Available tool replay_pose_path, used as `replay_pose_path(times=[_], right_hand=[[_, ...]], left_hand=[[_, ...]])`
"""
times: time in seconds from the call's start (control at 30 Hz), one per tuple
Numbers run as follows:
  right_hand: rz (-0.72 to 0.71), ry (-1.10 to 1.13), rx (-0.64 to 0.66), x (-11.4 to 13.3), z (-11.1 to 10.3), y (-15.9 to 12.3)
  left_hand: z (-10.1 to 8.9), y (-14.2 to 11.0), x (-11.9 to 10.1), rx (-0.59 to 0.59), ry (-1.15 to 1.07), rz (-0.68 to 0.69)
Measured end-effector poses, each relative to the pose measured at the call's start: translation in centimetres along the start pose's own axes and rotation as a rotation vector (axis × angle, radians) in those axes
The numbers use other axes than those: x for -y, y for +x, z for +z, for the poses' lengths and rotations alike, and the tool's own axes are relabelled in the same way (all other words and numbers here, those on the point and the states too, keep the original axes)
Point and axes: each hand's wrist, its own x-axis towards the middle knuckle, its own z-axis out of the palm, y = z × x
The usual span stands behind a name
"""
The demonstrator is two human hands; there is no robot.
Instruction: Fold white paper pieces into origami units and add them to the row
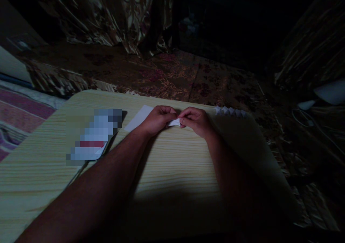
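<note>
A small piece of folded white paper [174, 122] is held between my two hands, low over the wooden table. My left hand [159, 120] pinches its left end, fingers closed. On the right end my right hand [194, 120] has thumb and fingertips pressed together. Part of the paper is covered by the fingers, so its full shape is hidden. Flat white paper [138, 118] lies just left of my left hand and partly behind it. Several small folded white paper pieces [230, 111] stand in a row at the table's far right edge.
A phone with a blurred-out screen [94, 135] rests on the left of the light wood-grain table [175, 174]. A cable runs from its lower end. Beyond the table is a patterned cloth-covered surface [161, 70] with curtains behind. A white cable [309, 122] hangs at the right. The room is dim.
</note>
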Motion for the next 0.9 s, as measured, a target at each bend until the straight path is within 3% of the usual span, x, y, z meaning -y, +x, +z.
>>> replay_pose_path(times=[0.33, 0.9], right_hand=[[0.019, 0.131, 0.04, -0.9, -0.3, 0.2], [0.012, 0.087, 0.083, -1.5, -0.5, 0.3]], left_hand=[[-0.1, -0.2, -0.1, 0.041, -0.002, -0.004], [0.2, -0.3, -0.2, 0.065, 0.05, -0.031]])
